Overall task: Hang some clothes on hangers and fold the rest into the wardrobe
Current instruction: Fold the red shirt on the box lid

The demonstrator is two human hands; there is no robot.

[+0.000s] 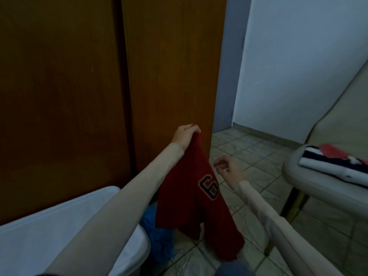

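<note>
Hanging from the left hand [186,133], the red shirt [191,194] (a number patch on its front) runs long axis downward, its hem near the tiled floor [249,156]. The left grip is curled tight around one top edge. The right hand [229,168] sits just beside the shirt's right edge, level with the patch, fingers loosely curled and holding nothing. It is judged the nearer hand for taking a second corner. The closed wardrobe [169,66] stands directly behind.
</note>
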